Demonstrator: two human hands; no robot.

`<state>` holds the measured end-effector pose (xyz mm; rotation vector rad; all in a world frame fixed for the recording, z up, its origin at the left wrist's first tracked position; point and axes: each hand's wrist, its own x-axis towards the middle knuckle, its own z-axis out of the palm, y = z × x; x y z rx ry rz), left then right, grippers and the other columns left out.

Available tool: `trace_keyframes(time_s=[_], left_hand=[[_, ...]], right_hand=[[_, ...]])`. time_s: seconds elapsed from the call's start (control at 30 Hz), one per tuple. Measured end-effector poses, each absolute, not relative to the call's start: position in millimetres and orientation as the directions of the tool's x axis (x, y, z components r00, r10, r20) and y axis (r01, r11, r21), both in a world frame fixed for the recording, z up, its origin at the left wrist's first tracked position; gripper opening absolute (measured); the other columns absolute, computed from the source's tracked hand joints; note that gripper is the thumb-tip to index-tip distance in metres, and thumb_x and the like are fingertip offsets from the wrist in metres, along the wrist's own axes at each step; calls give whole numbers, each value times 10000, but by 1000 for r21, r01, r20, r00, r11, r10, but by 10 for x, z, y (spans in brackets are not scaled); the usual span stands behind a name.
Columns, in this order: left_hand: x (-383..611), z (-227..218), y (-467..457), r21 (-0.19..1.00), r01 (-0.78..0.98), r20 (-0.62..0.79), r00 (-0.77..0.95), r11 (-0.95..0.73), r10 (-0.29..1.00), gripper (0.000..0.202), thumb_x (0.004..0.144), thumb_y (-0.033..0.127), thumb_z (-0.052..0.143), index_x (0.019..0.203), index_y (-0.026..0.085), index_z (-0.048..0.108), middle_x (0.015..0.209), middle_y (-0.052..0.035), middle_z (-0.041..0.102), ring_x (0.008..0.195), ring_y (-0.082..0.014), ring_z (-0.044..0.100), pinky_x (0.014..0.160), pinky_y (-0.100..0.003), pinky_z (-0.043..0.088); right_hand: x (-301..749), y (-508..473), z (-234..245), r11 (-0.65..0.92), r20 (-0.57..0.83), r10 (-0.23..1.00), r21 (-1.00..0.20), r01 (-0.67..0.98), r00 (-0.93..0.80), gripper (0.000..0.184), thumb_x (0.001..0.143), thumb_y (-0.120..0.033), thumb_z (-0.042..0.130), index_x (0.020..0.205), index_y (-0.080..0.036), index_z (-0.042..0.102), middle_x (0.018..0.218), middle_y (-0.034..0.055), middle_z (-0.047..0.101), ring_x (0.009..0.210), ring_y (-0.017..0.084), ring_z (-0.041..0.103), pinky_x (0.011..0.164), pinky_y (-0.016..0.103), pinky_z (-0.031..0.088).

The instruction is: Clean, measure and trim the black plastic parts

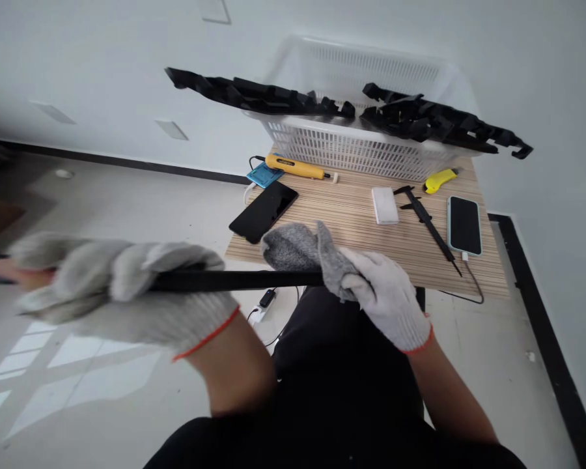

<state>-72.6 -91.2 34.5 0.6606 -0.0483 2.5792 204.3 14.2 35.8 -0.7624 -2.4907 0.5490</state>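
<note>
My left hand (141,286), in a white knit glove with a red cuff, is closed around a long, thin black strip (244,281) held level above the front of the table. Slightly blurred, the hand hides the strip's left part. My gloved right hand (385,293) pinches a grey cloth (297,247) folded over the strip's right end, so that end is hidden. Part of the cloth hangs loose above the strip, towards the table.
A white plastic basket (342,144) holds jagged black plastic parts (264,96) across its rim. On the wooden table (336,208) lie a yellow pen-shaped tool (295,167), a dark phone (264,212), a white pad (385,206), a caliper (430,225), a yellow cutter (439,180) and a charging phone (463,225).
</note>
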Motion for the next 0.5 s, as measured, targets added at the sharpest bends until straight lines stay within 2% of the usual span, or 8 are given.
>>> trace_keyframes(time_s=[0.03, 0.07, 0.1, 0.13, 0.2, 0.33, 0.4, 0.5], left_hand=[[-633, 340, -814, 39, -414, 538, -758, -909, 368, 337, 1045, 620, 486, 972, 302, 573, 634, 211, 701, 439, 13, 578, 477, -88, 453], [-532, 341, -714, 90, -443, 535, -734, -892, 418, 248, 1036, 525, 570, 972, 285, 575, 675, 207, 733, 461, 16, 608, 505, -85, 473], [-444, 349, -634, 193, -498, 473, -707, -845, 525, 182, 1036, 432, 605, 952, 273, 576, 679, 201, 741, 496, 16, 637, 539, -80, 488], [-389, 359, -587, 245, -519, 441, -693, -819, 571, 164, 1032, 393, 620, 937, 265, 581, 669, 197, 740, 502, 17, 645, 550, -76, 492], [-412, 371, -612, 272, -510, 387, -719, -816, 578, 233, 1057, 423, 570, 896, 254, 575, 628, 187, 722, 471, 9, 628, 544, -85, 493], [-802, 317, -850, 78, -431, 335, -838, -899, 431, 441, 1113, 580, 304, 964, 276, 587, 612, 199, 689, 387, 5, 564, 486, -93, 467], [-950, 261, -868, -17, -403, 349, -860, -915, 372, 395, 1111, 555, 339, 981, 274, 585, 580, 216, 649, 375, 19, 554, 465, -63, 445], [-976, 174, -735, -87, -418, 361, -859, -904, 362, 299, 1084, 437, 477, 879, 236, 562, 538, 215, 622, 367, 25, 544, 445, -34, 427]], right_hand=[[1985, 96, 378, 766, 350, 613, -483, 425, -708, 590, 1088, -633, 360, 1434, -257, 656, 1248, 68, 750, 1074, 248, 689, 959, 400, 506], [1926, 50, 399, 773, 373, 614, -463, 434, -695, 581, 1091, -624, 362, 1432, -257, 657, 1259, 70, 747, 1074, 250, 685, 966, 406, 499], [1883, 16, 415, 785, 385, 605, -438, 438, -697, 573, 1093, -616, 366, 1440, -261, 652, 1260, 70, 746, 1068, 252, 681, 965, 411, 495], [1870, 4, 421, 796, 385, 592, -415, 440, -709, 568, 1095, -607, 368, 1454, -262, 641, 1261, 71, 746, 1065, 255, 677, 963, 414, 493], [1966, 66, 391, 818, 363, 562, -377, 434, -743, 560, 1100, -585, 369, 1481, -259, 619, 1257, 75, 745, 1073, 261, 670, 959, 419, 495], [2456, 390, 242, 822, 320, 560, -329, 465, -764, 558, 1105, -555, 377, 1499, -233, 604, 1233, 100, 744, 1080, 276, 674, 955, 442, 519], [2620, 482, 187, 823, 333, 552, -364, 435, -765, 555, 1097, -563, 411, 1511, -240, 590, 1212, 99, 747, 1063, 265, 693, 913, 418, 551], [2596, 423, 111, 762, 406, 620, -517, 391, -672, 539, 1037, -573, 568, 1478, -265, 611, 1210, 85, 739, 1049, 257, 712, 885, 385, 588]])
